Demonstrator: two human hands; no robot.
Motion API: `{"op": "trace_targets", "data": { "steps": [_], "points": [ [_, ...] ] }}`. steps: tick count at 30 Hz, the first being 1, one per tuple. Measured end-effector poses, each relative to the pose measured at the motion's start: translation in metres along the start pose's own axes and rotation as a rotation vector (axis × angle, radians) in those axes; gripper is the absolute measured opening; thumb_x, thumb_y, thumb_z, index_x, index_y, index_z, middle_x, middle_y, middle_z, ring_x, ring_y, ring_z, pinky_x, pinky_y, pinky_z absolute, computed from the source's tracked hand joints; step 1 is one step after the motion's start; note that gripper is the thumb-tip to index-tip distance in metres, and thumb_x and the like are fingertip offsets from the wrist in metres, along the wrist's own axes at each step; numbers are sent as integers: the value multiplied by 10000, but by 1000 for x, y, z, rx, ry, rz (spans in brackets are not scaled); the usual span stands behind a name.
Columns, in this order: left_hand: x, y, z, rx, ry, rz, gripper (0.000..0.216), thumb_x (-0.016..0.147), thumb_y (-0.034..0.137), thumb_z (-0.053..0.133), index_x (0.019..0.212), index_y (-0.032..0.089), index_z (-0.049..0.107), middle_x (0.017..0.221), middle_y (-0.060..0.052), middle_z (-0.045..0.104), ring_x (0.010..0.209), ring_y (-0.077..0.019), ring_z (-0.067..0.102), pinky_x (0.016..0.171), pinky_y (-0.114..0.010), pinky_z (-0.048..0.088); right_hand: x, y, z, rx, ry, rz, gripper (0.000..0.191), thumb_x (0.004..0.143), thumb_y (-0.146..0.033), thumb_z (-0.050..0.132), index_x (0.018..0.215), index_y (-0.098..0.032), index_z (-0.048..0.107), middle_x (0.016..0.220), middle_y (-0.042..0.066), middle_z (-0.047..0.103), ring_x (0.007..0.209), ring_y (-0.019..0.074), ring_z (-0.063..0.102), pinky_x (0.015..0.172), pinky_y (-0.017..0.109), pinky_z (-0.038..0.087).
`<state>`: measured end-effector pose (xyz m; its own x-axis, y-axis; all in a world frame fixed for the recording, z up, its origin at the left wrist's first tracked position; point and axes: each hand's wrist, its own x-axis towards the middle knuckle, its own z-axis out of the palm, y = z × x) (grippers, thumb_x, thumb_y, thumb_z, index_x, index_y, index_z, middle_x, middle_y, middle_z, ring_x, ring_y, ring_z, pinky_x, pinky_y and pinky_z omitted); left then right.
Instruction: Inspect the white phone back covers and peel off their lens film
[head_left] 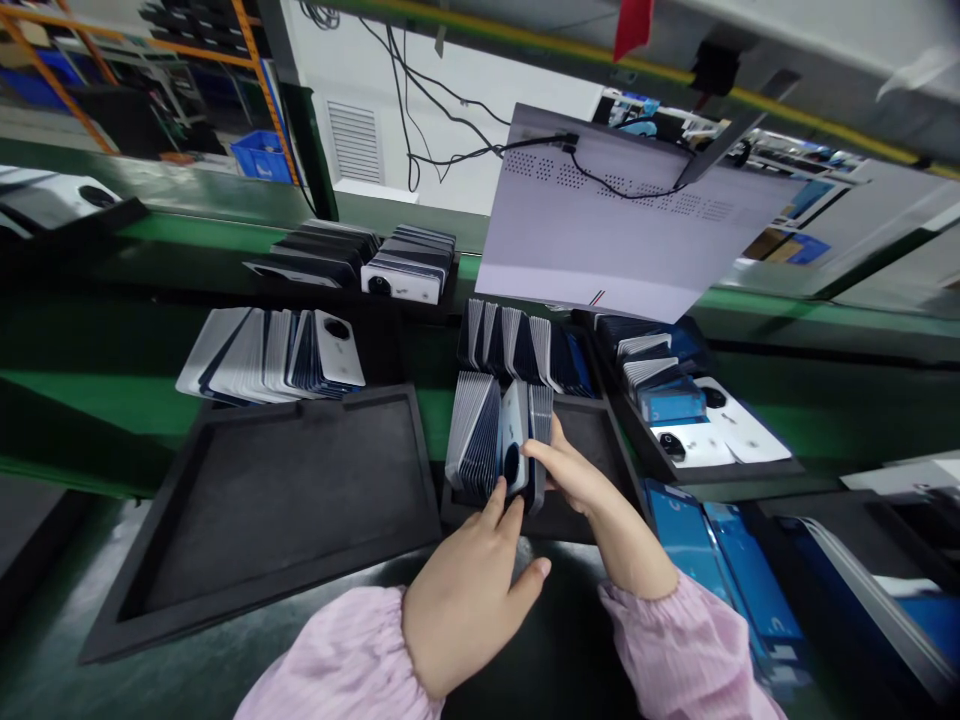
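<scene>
Both hands are working at a row of phone back covers (487, 430) standing on edge in a dark tray (592, 440) on the green tabletop (825, 420). The right hand (574, 470) is gripping the near end of the row, its fingers (541, 452) clamped over the top edge of the last few covers. The left hand (465, 590) is reaching in from below, its fingers (496, 497) spread apart and touching the lower edge of one cover whose camera hole is facing the person. Just beyond the fingers, a second row of covers (517, 350) is standing upright. Left of the left hand, a large empty black tray (187, 520) is lying flat, with a fanned stack of white covers (277, 355) behind it. Right of the right hand, blue-filmed parts (720, 560) are lying on the tabletop.
</scene>
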<state>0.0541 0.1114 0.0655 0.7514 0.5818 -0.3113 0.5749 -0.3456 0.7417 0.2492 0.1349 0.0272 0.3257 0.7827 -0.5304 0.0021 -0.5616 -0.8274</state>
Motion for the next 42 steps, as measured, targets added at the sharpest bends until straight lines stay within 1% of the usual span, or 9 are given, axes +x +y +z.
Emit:
{"op": "trace_targets", "data": {
  "steps": [4, 8, 13, 19, 25, 31, 35, 39, 42],
  "points": [
    [-4, 3, -3, -2, 11, -3, 693, 1064, 427, 481, 1618, 10, 443, 1749, -225, 310, 1542, -389, 478, 1255, -504, 416, 6, -2, 6, -55, -2, -22, 635, 1042, -247, 704, 1602, -253, 404, 1358, 113, 641, 1004, 256, 724, 813, 430, 656],
    [-7, 3, -7, 9, 48, -28, 700, 1068, 426, 451, 1623, 0, 424, 1751, -218, 303, 1552, -398, 461, 1260, -548, 402, 10, 3, 8, -80, -4, -37, 713, 1017, -265, 750, 1626, -255, 378, 1352, 116, 651, 1047, 280, 723, 873, 477, 648],
    [-10, 3, -9, -9, 52, -50, 688, 1067, 458, 436, 1619, 49, 457, 1718, -174, 405, 1535, -378, 493, 1253, -541, 427, 9, 15, 6, -1, 8, -98, 706, 1051, -303, 706, 1645, -258, 328, 1329, 115, 652, 984, 255, 731, 793, 419, 658],
    [-9, 5, -9, -18, 89, -59, 622, 1052, 372, 457, 1571, 39, 537, 1618, -195, 572, 1487, -373, 551, 1261, -548, 415, 10, 23, 3, 89, 58, -198, 706, 1040, -291, 726, 1633, -255, 344, 1269, 99, 664, 966, 248, 727, 768, 397, 652],
    [-8, 5, -10, -45, 104, -50, 598, 1047, 359, 456, 1547, 53, 573, 1559, -191, 637, 1402, -371, 627, 1209, -544, 479, 12, 30, 1, 233, 58, -324, 598, 1011, -299, 762, 1536, -223, 485, 1246, 92, 688, 1019, 264, 732, 813, 422, 654],
    [-7, 5, -9, -90, 100, -41, 594, 1044, 381, 452, 1526, 67, 603, 1522, -193, 669, 1359, -383, 651, 1175, -543, 502, 5, 42, -13, 337, 4, -400, 354, 1032, -421, 715, 1275, -168, 669, 1278, 105, 714, 1076, 266, 731, 919, 469, 628],
    [-7, 5, -8, -115, 97, -34, 603, 1033, 372, 457, 1523, 52, 603, 1516, -210, 667, 1362, -404, 640, 1176, -565, 490, 1, 43, -17, 352, -43, -384, 396, 1006, -481, 730, 1239, -164, 690, 1288, 118, 729, 1083, 270, 739, 937, 474, 621],
    [-7, 4, -7, -170, 97, -37, 617, 1026, 376, 469, 1525, 35, 596, 1506, -226, 667, 1312, -431, 663, 1145, -598, 504, -5, 41, -15, 377, -106, -375, 515, 965, -582, 724, 1261, -161, 706, 1144, 109, 788, 973, 266, 771, 935, 486, 614],
    [-7, 0, -5, -253, 121, -63, 707, 1051, 479, 462, 1592, 26, 500, 1499, -255, 659, 1295, -430, 668, 1137, -622, 503, -15, 41, -14, 396, -129, -386, 606, 901, -682, 744, 1247, -184, 741, 1133, 120, 806, 967, 296, 780, 938, 475, 615]
  ]
}}
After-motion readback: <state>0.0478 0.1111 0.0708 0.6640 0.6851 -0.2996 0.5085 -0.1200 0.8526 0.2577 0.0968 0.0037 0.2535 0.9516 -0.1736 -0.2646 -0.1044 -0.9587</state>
